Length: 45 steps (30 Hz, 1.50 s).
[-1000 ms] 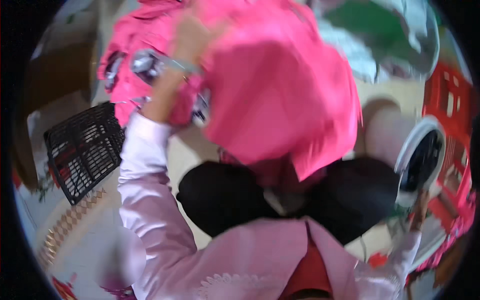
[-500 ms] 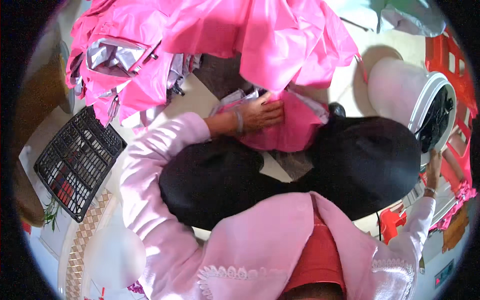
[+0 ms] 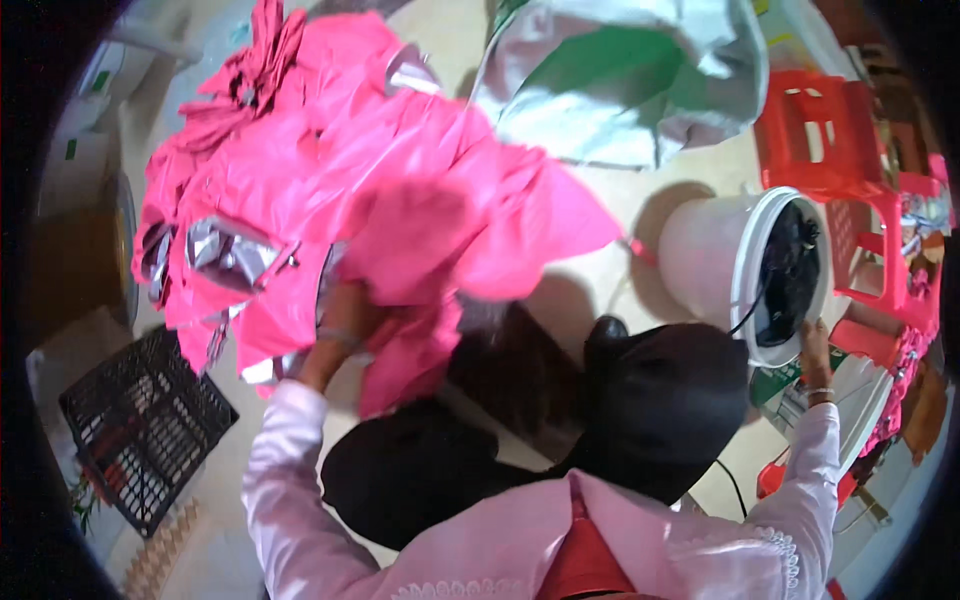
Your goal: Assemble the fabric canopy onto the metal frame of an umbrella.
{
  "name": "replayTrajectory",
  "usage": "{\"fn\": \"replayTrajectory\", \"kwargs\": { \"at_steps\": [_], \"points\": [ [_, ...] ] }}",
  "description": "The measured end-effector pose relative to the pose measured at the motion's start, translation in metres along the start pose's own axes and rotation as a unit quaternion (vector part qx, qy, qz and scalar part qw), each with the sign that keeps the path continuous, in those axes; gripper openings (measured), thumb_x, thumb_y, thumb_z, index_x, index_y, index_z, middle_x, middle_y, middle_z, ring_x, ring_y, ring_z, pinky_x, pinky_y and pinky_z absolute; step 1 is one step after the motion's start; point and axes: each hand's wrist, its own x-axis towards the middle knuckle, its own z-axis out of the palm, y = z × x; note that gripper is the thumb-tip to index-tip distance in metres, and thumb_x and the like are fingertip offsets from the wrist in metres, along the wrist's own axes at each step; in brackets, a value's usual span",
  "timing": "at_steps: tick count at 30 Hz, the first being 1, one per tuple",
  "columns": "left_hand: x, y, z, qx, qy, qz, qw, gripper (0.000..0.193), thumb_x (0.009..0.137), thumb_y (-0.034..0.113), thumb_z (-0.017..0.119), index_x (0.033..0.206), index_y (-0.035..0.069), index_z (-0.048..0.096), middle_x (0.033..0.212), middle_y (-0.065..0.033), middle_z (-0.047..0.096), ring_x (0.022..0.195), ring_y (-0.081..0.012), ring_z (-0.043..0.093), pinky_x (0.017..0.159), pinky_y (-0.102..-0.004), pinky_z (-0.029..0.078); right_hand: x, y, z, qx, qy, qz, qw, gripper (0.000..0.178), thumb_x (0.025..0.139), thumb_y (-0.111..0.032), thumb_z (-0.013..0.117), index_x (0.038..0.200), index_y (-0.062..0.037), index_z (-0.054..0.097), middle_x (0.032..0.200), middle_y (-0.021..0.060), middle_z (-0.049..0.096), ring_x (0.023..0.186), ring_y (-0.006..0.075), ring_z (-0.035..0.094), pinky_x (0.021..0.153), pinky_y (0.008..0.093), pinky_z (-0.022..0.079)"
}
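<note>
A large heap of pink fabric pieces with silvery undersides (image 3: 400, 140) lies in front of me on the left. My left hand (image 3: 350, 312) reaches into the near side of it, its fingers smeared by motion and covered by a loose pink piece (image 3: 415, 335). What it grips there cannot be made out. At the far right, my right hand (image 3: 816, 350) is beside the near rim of a white bucket (image 3: 695, 245), fingers stretched up toward that rim. Inside the bucket is a mass of black material (image 3: 790, 270).
A black plastic crate (image 3: 150, 430) stands at the left. Behind the bucket are red plastic stools (image 3: 815, 125), and a large white and green sack (image 3: 620, 90) sits at the back. A dark brown surface (image 3: 515, 375) lies between my black-clad knees. A black cable (image 3: 735, 490) trails at the right.
The pink piece on my lap is gone from there. My left hand has moved left into the heap. My right hand stays by the bucket's rim. The whole view has shifted.
</note>
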Motion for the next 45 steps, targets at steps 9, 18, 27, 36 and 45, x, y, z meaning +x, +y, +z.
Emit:
{"fn": "replayTrajectory", "kwargs": {
  "at_steps": [9,18,27,36,45],
  "points": [
    [-0.106,0.009,-0.094,-0.418,-0.138,0.181,0.879,0.044,0.072,0.024,0.066,0.109,0.004,0.053,0.101,-0.0143,0.057,0.091,-0.0249,0.057,0.077,-0.0314,0.045,0.011,0.045,0.0,-0.073,-0.073,-0.075,0.992,0.021,0.082,-0.011,0.043,0.1,-0.0002,0.048,0.079,0.012,0.057,0.06,0.0218,0.055,0.05,0.0348,0.047],
    [-0.154,0.057,-0.115,-0.275,0.123,0.249,0.92,0.032,0.06,0.008,0.069,0.089,0.003,0.057,0.076,-0.0094,0.059,0.071,-0.0254,0.059,0.062,-0.0328,0.047,0.002,0.007,0.035,-0.061,0.085,0.129,0.986,0.022,0.078,-0.02,0.053,0.087,0.0005,0.055,0.066,0.0079,0.056,0.054,0.023,0.055,0.039,0.0344,0.04],
    [-0.172,0.057,-0.139,-0.296,0.035,0.395,0.869,0.021,0.057,0.0,0.064,0.077,0.002,0.057,0.066,-0.0077,0.056,0.058,-0.0219,0.055,0.052,-0.0309,0.043,-0.009,-0.034,0.052,-0.147,0.11,0.127,0.975,0.023,0.08,-0.017,0.056,0.088,0.0046,0.057,0.07,0.0116,0.06,0.06,0.0182,0.055,0.052,0.0338,0.044],
    [-0.195,0.09,-0.14,-0.338,-0.039,0.458,0.821,0.022,0.059,0.002,0.067,0.079,0.001,0.057,0.064,-0.0079,0.053,0.053,-0.0212,0.051,0.048,-0.0303,0.041,0.001,0.02,0.04,-0.136,0.082,0.161,0.974,0.024,0.083,-0.019,0.055,0.095,0.0024,0.052,0.077,0.0112,0.059,0.062,0.0176,0.055,0.052,0.0328,0.046],
    [-0.227,0.129,-0.135,-0.318,-0.056,0.44,0.838,0.021,0.06,0.003,0.066,0.08,0.003,0.058,0.06,-0.0061,0.049,0.052,-0.0213,0.048,0.047,-0.0313,0.039,-0.003,0.007,0.043,-0.04,0.008,0.21,0.977,0.022,0.082,-0.019,0.053,0.088,0.0021,0.051,0.07,0.0114,0.058,0.055,0.0201,0.056,0.041,0.0355,0.047]
  ]
}}
